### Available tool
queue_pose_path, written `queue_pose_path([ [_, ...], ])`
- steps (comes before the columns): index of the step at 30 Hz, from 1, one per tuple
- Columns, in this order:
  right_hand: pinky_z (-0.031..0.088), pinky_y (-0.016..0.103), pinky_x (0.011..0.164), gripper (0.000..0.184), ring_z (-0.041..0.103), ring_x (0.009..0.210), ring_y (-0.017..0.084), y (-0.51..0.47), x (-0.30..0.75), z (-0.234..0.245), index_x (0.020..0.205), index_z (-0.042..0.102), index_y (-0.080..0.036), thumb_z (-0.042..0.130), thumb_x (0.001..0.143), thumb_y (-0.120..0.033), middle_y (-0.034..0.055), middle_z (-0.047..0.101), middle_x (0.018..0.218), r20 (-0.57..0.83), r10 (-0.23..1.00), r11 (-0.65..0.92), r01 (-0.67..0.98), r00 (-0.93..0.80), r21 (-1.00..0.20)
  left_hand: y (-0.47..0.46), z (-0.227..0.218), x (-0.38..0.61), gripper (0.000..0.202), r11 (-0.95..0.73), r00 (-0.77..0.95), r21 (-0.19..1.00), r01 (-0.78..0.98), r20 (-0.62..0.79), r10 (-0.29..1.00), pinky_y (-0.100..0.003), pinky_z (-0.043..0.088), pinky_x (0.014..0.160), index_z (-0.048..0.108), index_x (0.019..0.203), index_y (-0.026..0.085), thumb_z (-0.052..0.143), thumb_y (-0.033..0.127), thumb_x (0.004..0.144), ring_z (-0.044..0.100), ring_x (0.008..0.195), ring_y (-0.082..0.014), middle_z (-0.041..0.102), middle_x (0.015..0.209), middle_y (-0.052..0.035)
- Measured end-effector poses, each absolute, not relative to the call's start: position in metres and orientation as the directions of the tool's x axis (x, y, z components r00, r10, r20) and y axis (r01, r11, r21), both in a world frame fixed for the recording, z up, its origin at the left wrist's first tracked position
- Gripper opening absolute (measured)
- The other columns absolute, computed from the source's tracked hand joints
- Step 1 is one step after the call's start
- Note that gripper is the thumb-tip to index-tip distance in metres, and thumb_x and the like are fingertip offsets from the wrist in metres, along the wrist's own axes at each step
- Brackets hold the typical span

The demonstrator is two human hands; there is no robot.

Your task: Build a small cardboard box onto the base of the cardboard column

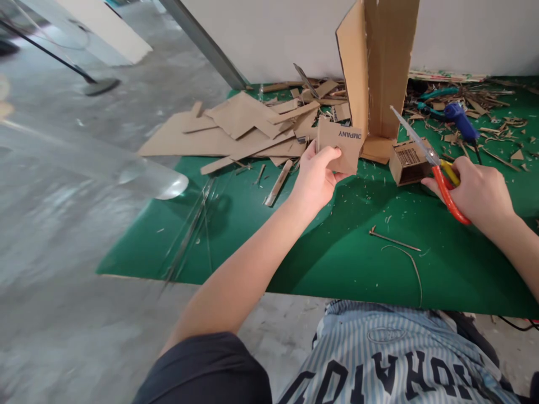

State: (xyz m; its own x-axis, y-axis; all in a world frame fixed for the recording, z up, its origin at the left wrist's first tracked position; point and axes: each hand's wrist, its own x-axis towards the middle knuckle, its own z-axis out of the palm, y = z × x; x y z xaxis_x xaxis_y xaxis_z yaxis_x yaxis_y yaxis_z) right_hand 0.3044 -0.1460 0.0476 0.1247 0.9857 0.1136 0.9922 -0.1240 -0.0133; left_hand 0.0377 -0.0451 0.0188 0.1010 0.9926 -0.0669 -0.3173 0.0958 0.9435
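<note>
The left hand (316, 175) grips a small cardboard piece (348, 158), thumb on the near face and fingers behind. The right hand (484, 188) is closed around the red and yellow handles of a pair of scissors (433, 156), blades pointing up and to the left. The cardboard piece is held above the green table surface (324, 264), in front of a tall upright cardboard form (389, 67).

Markings: the held piece bears dark print, upside down to the viewer, legible as "OMPANY"; any further letter is out of sight. A small cardboard box (408, 171) behind the scissors carries a dark block of fine lines resembling a barcode; its details are too small to read. The striped shirt (379, 328) shows large dark lettering, inverted and partly cut off, and an oval emblem; neither reads reliably.

Surroundings: flat cardboard offcuts (242, 115) lie left of the upright form; a blue tool (461, 119) lies among scraps at right.
</note>
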Motion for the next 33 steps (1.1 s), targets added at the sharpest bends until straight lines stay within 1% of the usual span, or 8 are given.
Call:
queue_pose_path([
  [6, 0.034, 0.035, 0.061, 0.081, 0.039, 0.060, 0.018, -0.141, 0.317, 0.058, 0.102, 0.063, -0.010, 0.031, 0.091, -0.084, 0.0188, 0.061, 0.073, 0.115, 0.956, -0.267, 0.962, 0.272, -0.055, -0.043, 0.014, 0.039, 0.042, 0.087, 0.113, 0.955, -0.283, -0.056, 0.992, -0.031, 0.059, 0.055, 0.055, 0.097, 0.029, 0.071, 0.027, 0.058, 0.071, 0.083, -0.0205, 0.071, 0.098, 0.0010],
  [10, 0.036, 0.037, 0.065, 0.086, 0.051, 0.068, 0.023, -0.139, 0.325, 0.064, 0.112, 0.065, -0.006, 0.029, 0.094, -0.081, 0.0248, 0.064, 0.081, 0.057, 0.956, -0.289, 0.957, 0.288, 0.008, -0.045, 0.016, 0.042, 0.043, 0.103, 0.082, 0.946, -0.308, -0.081, 0.993, -0.030, 0.058, 0.050, 0.058, 0.095, 0.026, 0.073, 0.024, 0.055, 0.069, 0.075, -0.0201, 0.072, 0.092, 0.0007],
  [12, 0.037, 0.037, 0.066, 0.084, 0.058, 0.074, 0.027, -0.136, 0.328, 0.061, 0.117, 0.065, -0.007, 0.032, 0.094, -0.081, 0.0263, 0.066, 0.087, 0.018, 0.945, -0.328, 0.944, 0.327, 0.030, -0.046, 0.017, 0.044, 0.046, 0.114, 0.076, 0.939, -0.324, -0.095, 0.993, -0.028, 0.058, 0.049, 0.059, 0.097, 0.025, 0.073, 0.022, 0.054, 0.068, 0.072, -0.0189, 0.072, 0.090, 0.0013],
  [16, 0.040, 0.036, 0.064, 0.077, 0.066, 0.079, 0.034, -0.126, 0.335, 0.049, 0.115, 0.066, -0.014, 0.037, 0.091, -0.081, 0.0229, 0.070, 0.088, 0.015, 0.900, -0.436, 0.900, 0.436, 0.003, -0.049, 0.019, 0.047, 0.050, 0.112, 0.074, 0.942, -0.317, -0.093, 0.993, -0.027, 0.060, 0.051, 0.057, 0.101, 0.022, 0.074, 0.023, 0.054, 0.067, 0.075, -0.0181, 0.071, 0.092, 0.0006],
  [21, 0.045, 0.037, 0.065, 0.075, 0.069, 0.085, 0.037, -0.122, 0.342, 0.040, 0.107, 0.067, -0.014, 0.038, 0.091, -0.081, 0.0217, 0.071, 0.088, 0.035, 0.914, -0.402, 0.915, 0.403, -0.043, -0.048, 0.019, 0.047, 0.054, 0.090, 0.087, 0.971, -0.223, -0.072, 0.994, -0.028, 0.059, 0.051, 0.056, 0.104, 0.021, 0.076, 0.029, 0.055, 0.068, 0.079, -0.0199, 0.067, 0.099, -0.0036],
  [27, 0.050, 0.043, 0.075, 0.083, 0.070, 0.097, 0.043, -0.125, 0.339, 0.052, 0.115, 0.066, -0.012, 0.038, 0.088, -0.085, 0.0249, 0.071, 0.099, -0.019, 0.896, -0.443, 0.896, 0.443, 0.017, -0.047, 0.023, 0.044, 0.059, 0.063, 0.126, 0.990, -0.127, -0.047, 0.991, -0.027, 0.057, 0.053, 0.056, 0.109, 0.019, 0.077, 0.032, 0.056, 0.068, 0.087, -0.0221, 0.067, 0.105, -0.0075],
  [31, 0.051, 0.045, 0.079, 0.083, 0.069, 0.105, 0.045, -0.127, 0.336, 0.065, 0.119, 0.065, -0.010, 0.041, 0.089, -0.084, 0.0282, 0.069, 0.107, -0.047, 0.885, -0.459, 0.885, 0.463, 0.081, -0.047, 0.028, 0.040, 0.050, 0.018, 0.128, 0.998, -0.056, -0.011, 0.992, -0.027, 0.056, 0.064, 0.059, 0.105, 0.018, 0.076, 0.032, 0.059, 0.068, 0.093, -0.0218, 0.069, 0.105, -0.0073],
  [33, 0.050, 0.045, 0.081, 0.082, 0.067, 0.111, 0.045, -0.127, 0.337, 0.069, 0.122, 0.064, -0.008, 0.042, 0.091, -0.081, 0.0305, 0.068, 0.110, -0.040, 0.884, -0.459, 0.882, 0.465, 0.109, -0.048, 0.028, 0.036, 0.042, -0.033, 0.146, 0.998, 0.045, 0.026, 0.989, -0.028, 0.055, 0.070, 0.060, 0.100, 0.018, 0.074, 0.028, 0.062, 0.068, 0.093, -0.0208, 0.069, 0.101, -0.0056],
])
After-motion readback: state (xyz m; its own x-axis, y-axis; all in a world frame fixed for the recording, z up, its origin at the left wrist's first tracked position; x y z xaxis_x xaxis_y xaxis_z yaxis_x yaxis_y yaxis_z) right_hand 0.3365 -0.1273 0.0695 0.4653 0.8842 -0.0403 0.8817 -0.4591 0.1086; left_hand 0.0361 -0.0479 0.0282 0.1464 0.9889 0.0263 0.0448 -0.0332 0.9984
